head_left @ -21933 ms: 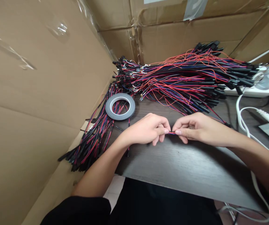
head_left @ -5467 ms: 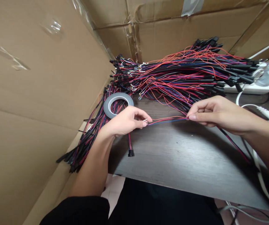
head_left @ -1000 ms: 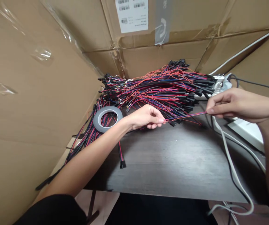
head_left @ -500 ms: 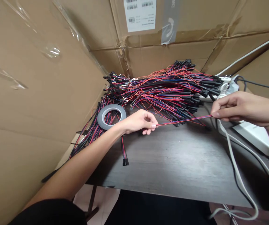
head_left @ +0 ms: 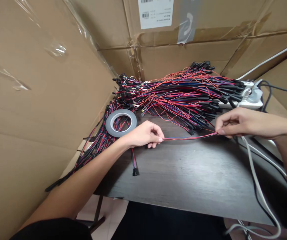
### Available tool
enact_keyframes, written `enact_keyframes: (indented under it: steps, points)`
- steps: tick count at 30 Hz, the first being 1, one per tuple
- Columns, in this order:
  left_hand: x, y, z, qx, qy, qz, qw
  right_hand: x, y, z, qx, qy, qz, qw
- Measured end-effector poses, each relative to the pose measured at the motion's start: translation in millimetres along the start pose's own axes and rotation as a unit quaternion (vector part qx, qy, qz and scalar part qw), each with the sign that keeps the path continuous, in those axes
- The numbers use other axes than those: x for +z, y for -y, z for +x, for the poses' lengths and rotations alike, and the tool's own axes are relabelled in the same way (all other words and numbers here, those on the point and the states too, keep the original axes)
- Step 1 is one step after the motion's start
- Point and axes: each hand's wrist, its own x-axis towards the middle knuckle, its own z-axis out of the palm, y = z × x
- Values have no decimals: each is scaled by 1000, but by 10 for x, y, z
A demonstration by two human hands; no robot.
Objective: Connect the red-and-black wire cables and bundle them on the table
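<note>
A thin red-and-blue wire harness [head_left: 188, 138] runs nearly level between my two hands, sagging slightly. My left hand [head_left: 150, 135] pinches it at one side, thumb against forefinger. On the other side my right hand [head_left: 233, 123] grips it between thumb and fingertips. Below my left wrist hangs a short run of wire with a black connector [head_left: 135, 172]; its upper part is hidden behind the hand. Beside my left forearm, a roll of dark grey tape [head_left: 108, 124] rests on a bundle of wires.
A big pile of wire harnesses [head_left: 178, 91] with black ends lies along the back of the dark table [head_left: 173, 180]. More wires [head_left: 90, 153] lie at the left. Cardboard [head_left: 113, 33] stands behind and left. A white power strip [head_left: 256, 104] and a white cable [head_left: 255, 180] are at right.
My right hand has moved left and slightly down, closer to my left hand, and the taut wires now sag a little. The view has shifted slightly.
</note>
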Motion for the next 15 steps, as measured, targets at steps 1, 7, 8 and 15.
enact_keyframes:
  steps: [1, 7, 8, 15]
  points:
    - [-13, 12, -11, 2, -1, 6, 1000, 24, 19, 27, -6, 3, 3, 1000]
    - [-67, 80, -8, 16, 6, 31, 999, 128, 89, 137, -25, 46, 14, 999]
    - [-67, 81, -5, 17, 7, 36, 999, 134, 95, 143, -26, 45, 13, 999]
    - [-24, -21, -35, 17, 13, 60, 998, 178, 166, 129, -27, 31, 33, 999]
